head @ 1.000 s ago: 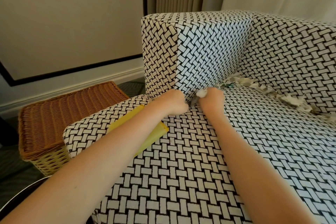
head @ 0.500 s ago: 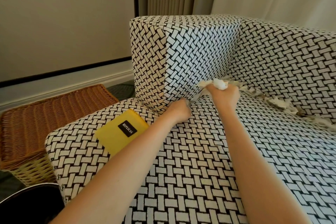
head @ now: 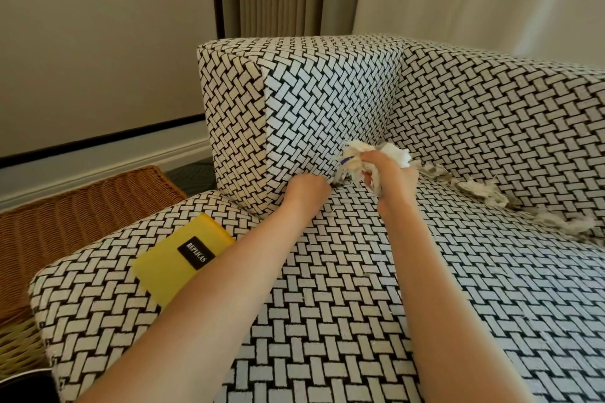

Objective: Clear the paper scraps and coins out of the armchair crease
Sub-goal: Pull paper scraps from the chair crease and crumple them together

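I see my right hand [head: 389, 173] lifted just above the seat cushion [head: 360, 288], near the corner where the armrest [head: 320, 101] meets the backrest [head: 491, 114]. Its fingers are curled tight around a wad of paper scraps [head: 394, 152], white with a bit of blue print showing, and the wad bulges out above and to the left of the fist. My left hand [head: 307, 188] sits lower, pressed at the crease between the armrest and the cushion; its fingers are folded under and mostly hidden, so I cannot tell whether they pinch anything. A thin strip of paper runs from the wad down toward that crease, close by the left hand's knuckles. More torn scraps [head: 484, 190] lie strung along the crease at the foot of the backrest, reaching to the right edge of view. I cannot make out any coins. A yellow book [head: 183, 258] with a black label lies flat on the cushion's front left corner, partly under my left forearm. A wicker basket [head: 82, 213] stands on the floor beside the armchair
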Demonstrator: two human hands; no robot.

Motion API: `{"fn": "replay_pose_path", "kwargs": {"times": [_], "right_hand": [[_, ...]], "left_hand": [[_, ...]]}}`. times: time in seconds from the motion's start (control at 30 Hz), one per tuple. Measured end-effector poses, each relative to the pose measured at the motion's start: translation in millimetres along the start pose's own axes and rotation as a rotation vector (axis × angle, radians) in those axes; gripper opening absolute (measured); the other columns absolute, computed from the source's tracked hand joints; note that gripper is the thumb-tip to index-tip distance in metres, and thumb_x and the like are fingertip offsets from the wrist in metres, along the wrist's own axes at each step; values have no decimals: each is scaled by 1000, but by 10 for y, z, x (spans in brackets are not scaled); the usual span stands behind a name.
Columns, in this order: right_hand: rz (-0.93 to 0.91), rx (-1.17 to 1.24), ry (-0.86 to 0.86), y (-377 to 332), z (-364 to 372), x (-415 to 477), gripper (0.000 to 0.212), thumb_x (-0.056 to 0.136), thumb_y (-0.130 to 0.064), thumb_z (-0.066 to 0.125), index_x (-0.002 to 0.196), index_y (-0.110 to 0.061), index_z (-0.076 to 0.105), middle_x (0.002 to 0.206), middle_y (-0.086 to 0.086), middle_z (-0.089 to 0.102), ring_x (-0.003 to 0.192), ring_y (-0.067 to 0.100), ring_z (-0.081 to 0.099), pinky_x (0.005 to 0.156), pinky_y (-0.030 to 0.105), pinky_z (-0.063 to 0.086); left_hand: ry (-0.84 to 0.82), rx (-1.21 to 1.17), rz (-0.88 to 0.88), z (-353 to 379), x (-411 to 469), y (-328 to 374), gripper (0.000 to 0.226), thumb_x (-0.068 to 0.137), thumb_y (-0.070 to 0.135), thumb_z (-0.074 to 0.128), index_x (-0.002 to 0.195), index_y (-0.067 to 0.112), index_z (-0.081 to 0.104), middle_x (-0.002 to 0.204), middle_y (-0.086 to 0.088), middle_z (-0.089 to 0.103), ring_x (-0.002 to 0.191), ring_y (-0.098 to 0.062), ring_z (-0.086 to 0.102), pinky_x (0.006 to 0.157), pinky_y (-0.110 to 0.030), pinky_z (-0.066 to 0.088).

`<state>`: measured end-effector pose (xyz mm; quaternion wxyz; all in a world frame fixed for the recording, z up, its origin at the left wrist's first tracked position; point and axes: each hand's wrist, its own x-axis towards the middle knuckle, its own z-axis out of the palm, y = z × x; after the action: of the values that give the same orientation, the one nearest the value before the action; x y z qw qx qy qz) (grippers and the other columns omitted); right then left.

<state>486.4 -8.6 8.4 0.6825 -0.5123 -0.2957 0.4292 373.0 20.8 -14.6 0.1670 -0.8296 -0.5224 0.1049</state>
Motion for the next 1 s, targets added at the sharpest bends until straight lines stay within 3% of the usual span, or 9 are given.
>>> {"fn": "replay_pose_path", "kwargs": {"times": [0.1,0.23,0.4,0.5,0.6,0.7,0.8,0.9,1.0], "right_hand": [[71,45,-10,43,23,-31,24,74,-3,69,92,-6,55,82,4,61,65,11,55,57,20,46],[100,56,-8,45,27,-34,21,72,-5,70,86,-10,55,83,5,61,66,12,54,60,22,45],[85,47,-31,-34,29,-60,32,72,-8,71,100,-2,56,84,3,59,73,13,56,63,22,47],[24,20,-26,-72,52,-114,21,73,-4,69,82,-12,52,85,3,58,82,17,57,74,26,49],[-36,-32,-38,-136,85,-173,20,73,-4,69,77,-13,53,80,2,58,80,17,55,73,27,47],[-62,-54,-40,-193,111,-207,18,74,-4,69,74,-13,54,76,1,57,78,18,54,74,28,47],[-47,19,-22,-232,131,-232,22,75,-2,68,77,-13,49,80,2,56,84,19,56,84,32,48],[-13,76,-34,-257,146,-252,23,76,-2,67,79,-12,46,84,4,57,83,19,58,83,31,49],[11,100,-47,-287,154,-257,23,76,-2,67,81,-10,46,85,7,59,73,16,59,72,29,51]], "left_hand": [[13,60,43,5,-34,-9,31,95,-1,40,123,4,49,116,-5,58,105,-22,59,71,-28,45],[40,24,75,20,-92,-35,31,96,-1,37,124,2,49,121,-8,57,112,-24,55,84,-30,48],[87,-49,66,11,-214,-81,32,94,-6,36,120,2,52,117,-10,60,108,-26,59,81,-30,49],[122,-204,-24,-53,-233,-150,34,90,-9,41,121,2,50,113,-13,59,104,-28,58,81,-31,48],[180,-394,-125,-147,-213,-208,29,91,-4,43,118,2,51,109,-14,60,97,-28,58,69,-30,41],[172,-559,-168,-232,-219,-254,24,94,5,44,114,4,56,106,-13,62,93,-26,58,68,-29,41],[169,-743,-159,-279,-232,-308,23,94,13,46,115,8,54,105,-10,61,83,-20,51,65,-27,39],[86,-886,-65,-329,-259,-322,25,94,22,48,117,11,51,99,-4,56,76,-14,49,60,-23,37],[72,-1018,31,-370,-260,-272,29,95,27,46,119,12,48,110,-6,58,92,-21,54,76,-34,45]]}}
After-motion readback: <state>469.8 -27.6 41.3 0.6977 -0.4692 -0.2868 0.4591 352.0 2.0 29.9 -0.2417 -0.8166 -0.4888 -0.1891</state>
